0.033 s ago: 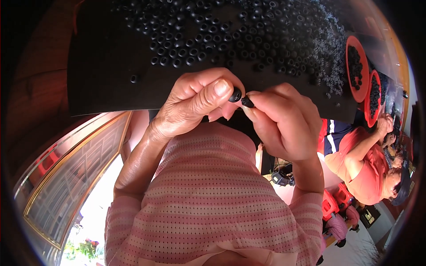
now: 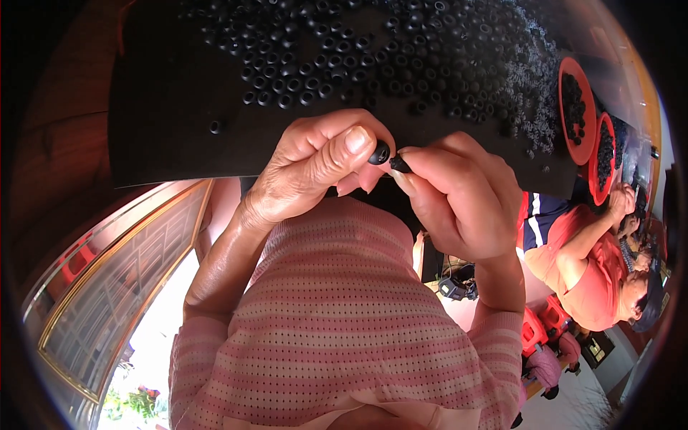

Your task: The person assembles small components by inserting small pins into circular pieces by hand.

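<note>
Above the near edge of the dark table, my left hand [image 2: 304,165] pinches a small round black part [image 2: 380,153] between thumb and fingers, its hollow-looking end turned toward my right hand. My right hand [image 2: 466,197] grips a smaller, pointed black piece [image 2: 400,165] between thumb and forefinger. The two pieces are very close together; a narrow gap seems to lie between them. Beyond my hands, many black ring-like parts [image 2: 308,82] are spread over the table. One loose black part [image 2: 215,127] lies by itself to the left.
Small greyish pieces [image 2: 534,86] are heaped at the right of the dark tabletop [image 2: 165,150]. Two red bowls [image 2: 589,136] of black parts stand farther right. Beside them sits a person in an orange-red shirt [image 2: 584,276]. Red chairs [image 2: 532,331] are behind.
My right hand has shifted very slightly to the right, with the small piece still in its fingers. My left hand is almost unmoved.
</note>
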